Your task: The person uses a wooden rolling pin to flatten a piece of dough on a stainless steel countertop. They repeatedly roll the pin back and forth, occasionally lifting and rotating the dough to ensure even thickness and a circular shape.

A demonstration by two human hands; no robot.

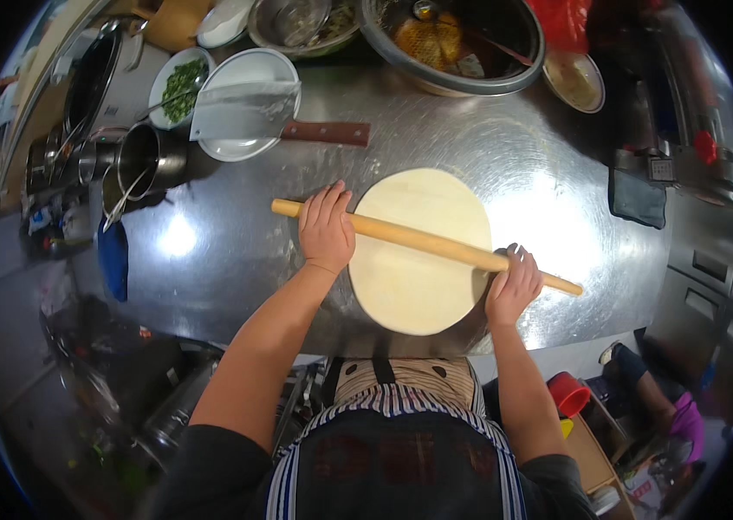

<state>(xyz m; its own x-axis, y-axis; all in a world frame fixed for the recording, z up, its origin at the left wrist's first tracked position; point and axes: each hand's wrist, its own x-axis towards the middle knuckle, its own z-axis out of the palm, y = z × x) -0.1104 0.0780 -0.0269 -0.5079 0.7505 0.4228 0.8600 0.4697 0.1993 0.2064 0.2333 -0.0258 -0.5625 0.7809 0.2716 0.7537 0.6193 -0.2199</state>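
A long wooden rolling pin [428,242] lies slantwise across a large, flat, round sheet of dough [415,292]. My left hand [327,227] rests on the pin just past the dough's left edge, fingers over the wood. Near the pin's lower right end, my right hand [516,286] grips it beside the dough's right edge. Both tips of the pin stick out beyond my hands. The dough lies on a stainless steel worktop [243,279] dusted with flour in places.
A cleaver [249,110] lies across a white bowl [246,148] at the back left, beside a bowl of chopped greens [178,97]. A large basin [470,84] of dark liquid stands at the back. Metal pots [145,156] line the left. Another person's leg [646,383] shows at lower right.
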